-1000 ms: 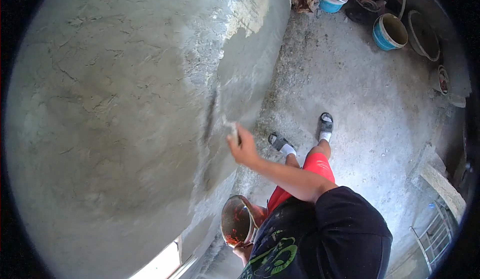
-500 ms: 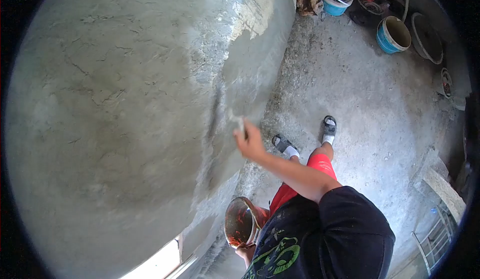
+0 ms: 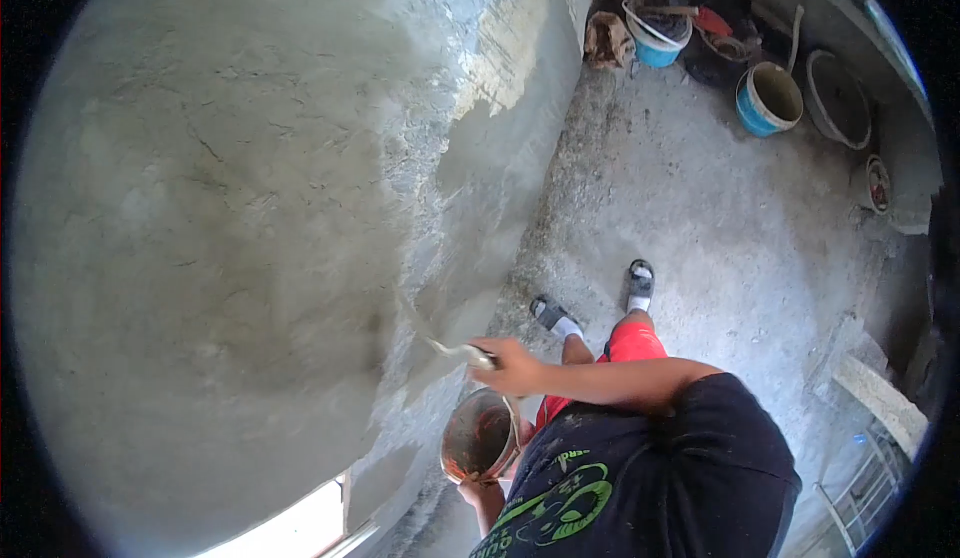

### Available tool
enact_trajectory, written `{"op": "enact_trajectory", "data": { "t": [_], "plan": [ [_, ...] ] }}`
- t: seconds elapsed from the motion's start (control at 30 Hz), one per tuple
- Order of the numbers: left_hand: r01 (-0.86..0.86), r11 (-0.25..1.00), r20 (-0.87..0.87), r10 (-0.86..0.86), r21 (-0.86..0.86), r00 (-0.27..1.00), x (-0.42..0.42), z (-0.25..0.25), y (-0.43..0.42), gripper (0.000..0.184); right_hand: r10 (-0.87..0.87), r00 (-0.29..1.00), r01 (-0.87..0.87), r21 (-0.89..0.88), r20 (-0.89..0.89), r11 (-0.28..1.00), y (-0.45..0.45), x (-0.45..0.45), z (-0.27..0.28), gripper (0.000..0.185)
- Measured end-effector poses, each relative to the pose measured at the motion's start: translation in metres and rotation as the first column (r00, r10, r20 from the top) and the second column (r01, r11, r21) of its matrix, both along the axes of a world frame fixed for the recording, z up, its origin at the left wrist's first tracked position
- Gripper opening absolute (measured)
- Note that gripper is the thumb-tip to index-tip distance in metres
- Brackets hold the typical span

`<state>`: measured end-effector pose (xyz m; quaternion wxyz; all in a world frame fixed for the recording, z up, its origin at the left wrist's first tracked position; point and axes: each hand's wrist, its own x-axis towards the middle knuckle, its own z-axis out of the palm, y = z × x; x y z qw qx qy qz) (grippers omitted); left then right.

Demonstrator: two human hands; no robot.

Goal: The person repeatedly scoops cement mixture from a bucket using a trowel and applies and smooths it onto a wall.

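My right hand (image 3: 510,366) is closed around the handle of a trowel (image 3: 455,349). Its crooked metal neck points left to the wall, and the thin blade, seen nearly edge-on and blurred, is at the wall surface; whether it touches, I cannot tell. Below it, my left hand (image 3: 484,494) grips the lower rim of a bucket (image 3: 470,428) held tilted against my body. Reddish-brown smears cover the bucket's inside. The plastered wall (image 3: 250,238) fills the left side, grey and smooth in places, with a rougher pale strip running down beside the trowel.
A blue bucket (image 3: 757,108), another bucket with tools (image 3: 657,48), a torn bag (image 3: 608,40) and a round tub (image 3: 838,100) stand along the far side of the concrete floor (image 3: 700,208). A metal frame (image 3: 862,493) lies lower right. A bright opening (image 3: 290,528) cuts the wall's bottom.
My right hand with the trowel has moved down along the wall, closer to the bucket. The view has tilted slightly. My left hand still holds the bucket.
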<state>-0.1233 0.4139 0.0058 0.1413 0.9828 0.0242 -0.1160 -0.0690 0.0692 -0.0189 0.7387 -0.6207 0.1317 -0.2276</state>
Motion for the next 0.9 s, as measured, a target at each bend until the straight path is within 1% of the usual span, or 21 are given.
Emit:
{"op": "enact_trajectory", "data": {
  "t": [0.03,0.07,0.1,0.13,0.17,0.2,0.23,0.27,0.3,0.37,0.43,0.5,0.53,0.57,0.63,0.67,0.7,0.73,0.8,0.87,0.9],
  "plan": [
    [-0.479,0.730,-0.134,0.480,-0.488,0.867,0.011,-0.017,0.000,0.016,0.032,0.999,-0.032,-0.103,-0.006,0.994,-0.010,-0.026,-0.023,0.045],
    [-0.699,0.064,-0.468,0.699,-0.712,0.540,0.018,-0.027,-0.004,0.019,0.360,0.885,-0.300,0.228,-0.297,0.926,-0.054,-0.058,-0.003,0.044],
    [-0.698,0.045,-0.478,0.697,-0.714,0.535,0.019,-0.029,-0.016,0.019,0.404,0.772,-0.349,0.203,-0.491,0.915,-0.070,-0.080,-0.050,0.038],
    [-0.720,0.209,-0.383,0.731,-0.662,0.565,0.020,-0.026,-0.027,0.020,0.206,0.850,-0.292,-0.108,-0.486,0.950,-0.099,-0.109,-0.062,0.027],
    [-0.725,0.364,-0.287,0.743,-0.585,0.605,0.023,-0.025,-0.040,0.020,0.242,0.674,-0.173,0.169,-0.698,0.970,-0.129,-0.136,-0.044,0.024],
    [-0.723,0.349,-0.297,0.740,-0.597,0.603,0.024,-0.023,-0.056,0.020,0.230,0.523,-0.096,0.211,-0.821,0.973,-0.158,-0.159,-0.032,0.024],
    [-0.520,0.728,-0.130,0.523,-0.446,0.843,0.020,-0.015,-0.066,0.020,0.156,0.509,0.042,0.205,-0.846,0.978,-0.179,-0.184,-0.035,0.022],
    [-0.205,0.956,-0.036,0.202,-0.208,0.979,0.016,-0.009,-0.075,0.020,-0.130,0.644,0.210,0.011,-0.754,0.978,-0.182,-0.211,-0.083,0.019],
    [-0.215,0.951,-0.031,0.214,-0.224,0.976,0.023,-0.013,-0.088,0.020,-0.072,0.644,0.374,0.231,-0.762,0.898,-0.204,-0.229,-0.057,0.018],
    [-0.509,0.651,-0.187,0.499,-0.563,0.846,0.036,-0.018,-0.113,0.024,-0.189,0.629,0.494,0.200,-0.754,0.846,-0.229,-0.260,-0.063,0.023],
    [-0.582,0.378,-0.326,0.557,-0.720,0.764,0.040,0.006,-0.163,0.033,-0.203,0.613,0.479,0.155,-0.764,0.864,-0.244,-0.271,-0.045,0.023],
    [-0.495,0.236,-0.350,0.466,-0.836,0.813,0.049,-0.003,-0.186,0.037,-0.170,0.600,0.427,0.134,-0.782,0.894,-0.249,-0.281,-0.023,0.029],
    [-0.464,0.306,-0.311,0.435,-0.832,0.845,0.055,0.001,-0.204,0.030,-0.165,0.604,0.416,0.132,-0.780,0.900,-0.250,-0.281,-0.008,0.029],
    [-0.432,0.380,-0.274,0.404,-0.818,0.873,0.057,0.008,-0.216,0.024,-0.097,0.668,0.232,0.083,-0.738,0.969,-0.247,-0.282,0.008,0.032],
    [-0.368,0.411,-0.260,0.294,-0.834,0.920,0.072,0.005,-0.227,0.017,0.088,0.732,-0.103,0.019,-0.675,0.995,-0.254,-0.275,0.052,0.035],
    [-0.370,0.412,-0.261,0.298,-0.832,0.918,0.073,0.014,-0.236,0.017,0.093,0.731,-0.106,0.022,-0.676,0.994,-0.252,-0.272,0.058,0.035],
    [-0.305,0.433,-0.235,0.208,-0.848,0.950,0.077,0.028,-0.252,0.016,0.025,0.830,-0.243,-0.322,-0.557,0.915,-0.254,-0.268,0.062,0.034],
    [-0.234,0.448,-0.206,0.113,-0.863,0.972,0.082,0.037,-0.264,0.017,0.012,0.913,-0.295,-0.637,-0.409,0.713,-0.256,-0.263,0.066,0.032],
    [-0.186,0.437,-0.190,0.033,-0.880,0.981,0.094,0.038,-0.268,0.017,0.030,0.857,-0.371,-0.574,-0.515,0.730,-0.256,-0.259,0.074,0.031],
    [-0.133,0.410,-0.164,-0.041,-0.903,0.986,0.098,0.048,-0.286,0.018,0.116,0.808,-0.324,-0.272,-0.577,0.906,-0.258,-0.255,0.087,0.033],
    [-0.159,0.378,-0.182,-0.026,-0.912,0.983,0.089,0.066,-0.299,0.016,0.123,0.808,-0.332,-0.274,-0.576,0.903,-0.254,-0.254,0.086,0.033]
  ]
}}
